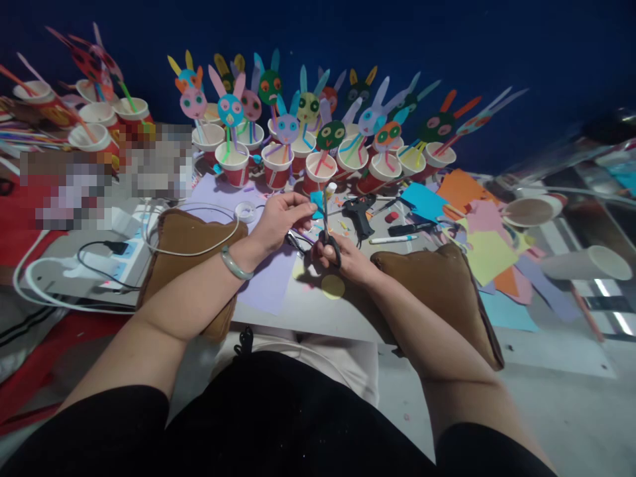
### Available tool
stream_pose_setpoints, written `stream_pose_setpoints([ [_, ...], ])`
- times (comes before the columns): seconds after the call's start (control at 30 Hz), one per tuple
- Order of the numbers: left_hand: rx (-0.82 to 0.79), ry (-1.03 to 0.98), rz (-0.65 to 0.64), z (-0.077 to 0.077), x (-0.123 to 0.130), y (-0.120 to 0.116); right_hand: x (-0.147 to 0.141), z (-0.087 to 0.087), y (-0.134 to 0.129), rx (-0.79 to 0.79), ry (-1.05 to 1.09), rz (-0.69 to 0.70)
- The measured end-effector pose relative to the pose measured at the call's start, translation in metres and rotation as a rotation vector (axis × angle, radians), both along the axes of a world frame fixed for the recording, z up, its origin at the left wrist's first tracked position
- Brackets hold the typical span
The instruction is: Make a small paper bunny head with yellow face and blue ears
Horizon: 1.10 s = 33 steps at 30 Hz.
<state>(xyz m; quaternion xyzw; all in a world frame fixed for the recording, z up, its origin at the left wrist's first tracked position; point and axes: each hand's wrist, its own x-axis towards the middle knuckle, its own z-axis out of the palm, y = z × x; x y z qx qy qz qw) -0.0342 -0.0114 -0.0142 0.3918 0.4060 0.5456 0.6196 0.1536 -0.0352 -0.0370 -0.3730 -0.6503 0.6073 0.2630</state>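
While the right hand (340, 258) is closed around the handles of the black scissors (331, 248), with the blades directed to the far edge of the desk (313, 315), the left hand (283, 222) pinches a small blue paper piece (317, 204) between its thumb and its fingers. This piece is held above the middle of the desk, and the blades are just beside it; whether they touch it, I cannot tell. On the left wrist there is a pale bracelet (237, 264). Below the right hand, toward the near edge, lies a yellow paper disc (332, 287), and under the left hand a purple sheet (265, 291) is spread. 2 brown cushions lie at the near edge, the left cushion (186, 265) under the left forearm and the right cushion (427, 285) beside the right forearm. Beyond the right hand, a black glue gun (362, 217) lies near a white pen (393, 240). Along the far edge stand red and white paper cups (275, 175), and above many of them rise coloured paper faces (230, 110) with long ears. Toward the right edge, sheets of coloured paper (489, 255) overlap in a loose pile. Close to the left cushion, on its outer side, lies a white power strip (130, 255).
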Motion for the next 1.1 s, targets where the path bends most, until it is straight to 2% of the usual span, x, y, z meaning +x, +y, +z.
stream_pose_setpoints([
  [0.53, -0.011, -0.01, -0.017, 0.0007, 0.001, -0.002, 0.0, -0.0058, 0.0025, -0.005, 0.021, -0.007],
  [0.97, -0.014, 0.02, -0.02, 0.0004, -0.0005, -0.0021, -0.0049, 0.0004, -0.0011, -0.109, 0.034, -0.028],
  [1.1, -0.01, 0.018, -0.019, 0.0, -0.0004, -0.0019, -0.0052, 0.0017, -0.0021, -0.159, 0.038, -0.072],
])
